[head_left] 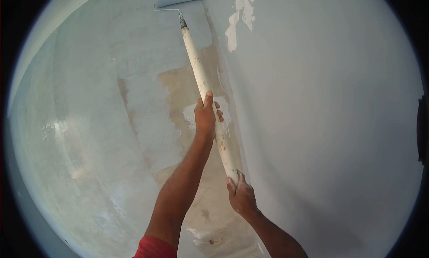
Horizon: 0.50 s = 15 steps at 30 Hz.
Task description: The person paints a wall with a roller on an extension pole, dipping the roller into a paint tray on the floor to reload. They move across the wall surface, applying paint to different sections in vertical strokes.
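A paint roller (178, 0) with a blue-grey sleeve rests against the upper part of the wall, close to the corner. Its wire frame joins a long whitish pole (195, 57), stained and held at a slant. Around the pole's middle my left hand (206, 117) is closed, thumb pointing up along it. Lower down, my right hand (242, 195), with pale paint smears on it, grips the bottom end. Behind the pole, the wall (152, 124) is partly coated in grey-blue paint, with bare brownish patches (178, 86) showing.
To the right, the adjoining wall (321, 101) is grey-blue, with whitish patches (239, 21) near the top. A corner line runs down between both walls. Low on the bare strip is a small hole (215, 241). A dark object (421, 131) shows at the right edge.
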### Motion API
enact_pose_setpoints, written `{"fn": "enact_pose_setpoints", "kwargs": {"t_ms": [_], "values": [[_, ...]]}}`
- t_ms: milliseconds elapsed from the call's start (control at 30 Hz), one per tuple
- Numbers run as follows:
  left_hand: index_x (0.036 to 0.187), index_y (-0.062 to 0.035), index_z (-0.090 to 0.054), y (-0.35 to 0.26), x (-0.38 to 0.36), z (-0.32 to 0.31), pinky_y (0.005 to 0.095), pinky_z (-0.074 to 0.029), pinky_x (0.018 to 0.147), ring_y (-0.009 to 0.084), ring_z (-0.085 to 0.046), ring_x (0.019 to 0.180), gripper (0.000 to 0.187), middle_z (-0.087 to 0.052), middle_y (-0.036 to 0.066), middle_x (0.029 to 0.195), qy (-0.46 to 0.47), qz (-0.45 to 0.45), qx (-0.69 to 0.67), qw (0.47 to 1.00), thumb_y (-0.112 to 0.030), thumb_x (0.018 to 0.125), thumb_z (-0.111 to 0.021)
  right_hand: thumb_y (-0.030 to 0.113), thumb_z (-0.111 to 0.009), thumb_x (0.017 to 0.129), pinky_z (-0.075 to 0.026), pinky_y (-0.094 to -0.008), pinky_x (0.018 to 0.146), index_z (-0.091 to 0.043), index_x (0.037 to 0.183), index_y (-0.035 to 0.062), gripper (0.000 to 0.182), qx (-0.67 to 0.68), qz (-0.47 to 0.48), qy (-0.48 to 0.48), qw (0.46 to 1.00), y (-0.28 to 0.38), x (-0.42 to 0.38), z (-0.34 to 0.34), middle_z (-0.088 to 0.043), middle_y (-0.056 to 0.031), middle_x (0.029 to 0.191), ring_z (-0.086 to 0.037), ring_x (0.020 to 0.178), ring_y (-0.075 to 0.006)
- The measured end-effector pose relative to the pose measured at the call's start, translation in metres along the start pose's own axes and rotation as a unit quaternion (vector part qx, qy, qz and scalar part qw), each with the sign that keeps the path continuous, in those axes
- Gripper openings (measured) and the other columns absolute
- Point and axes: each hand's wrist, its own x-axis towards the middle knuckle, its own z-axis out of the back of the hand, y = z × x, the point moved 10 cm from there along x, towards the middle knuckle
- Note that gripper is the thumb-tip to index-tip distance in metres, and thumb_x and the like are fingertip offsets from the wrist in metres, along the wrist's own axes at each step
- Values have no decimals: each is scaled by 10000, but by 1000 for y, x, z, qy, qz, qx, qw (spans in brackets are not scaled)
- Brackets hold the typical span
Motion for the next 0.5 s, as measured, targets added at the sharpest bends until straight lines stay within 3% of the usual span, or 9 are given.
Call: {"fn": "enact_pose_setpoints", "kwargs": {"t_ms": [133,200,333,400,433,467,500], "values": [[1229,11,-459,-13,-17,4,275,-489,485,130,-529,598,491,-536,69,837,-44,-42,53,997,-405,979,-534,338,-475,982,-481,-548,754,-430,1265,-1,444,-4,7,3,1000,5,-8,6,-640,-290,887,-623,836,-478],[1343,12,-379,-20,-30,10,288,-532,560,154,-584,693,542,-556,101,898,-80,-119,138,980,-380,991,-507,355,-460,987,-475,-552,770,-434,1255,0,446,-5,14,6,1000,5,-7,5,-640,-293,905,-618,857,-482],[1450,-5,-263,20,-74,21,297,-551,634,179,-621,812,599,-567,155,1033,-53,-157,183,969,-343,1002,-474,338,-446,992,-474,-530,803,-443,1271,-34,465,-30,51,-25,998,10,-7,6,-633,-321,917,-609,901,-488],[1488,-27,-214,30,-109,22,417,-522,858,301,-639,917,597,-551,234,1179,-61,-231,254,937,-307,1010,-436,343,-438,994,-474,-530,817,-443,1280,-32,471,-42,58,-36,997,8,-8,7,-632,-329,942,-608,919,-487],[1511,-34,-156,31,-125,23,373,-541,822,295,-647,924,622,-531,230,1228,-94,-279,340,893,-269,1008,-437,344,-432,996,-478,-527,822,-432,1292,-39,484,-51,63,-40,996,3,-8,5,-630,-335,963,-615,914,-484],[1511,-34,-156,31,-139,26,373,-541,822,295,-647,924,622,-531,230,1228,-99,-281,340,892,-269,1008,-437,345,-425,997,-481,-524,826,-422,1305,-46,498,-60,69,-44,995,3,-10,6,-627,-340,984,-621,908,-482],[1510,-66,-175,46,-144,24,357,-551,705,262,-647,846,603,-545,222,1191,-24,-214,211,953,-272,1008,-436,345,-425,997,-481,-524,826,-422,1305,-46,498,-61,73,-41,995,1,-15,7,-627,-340,984,-621,908,-482]]}}
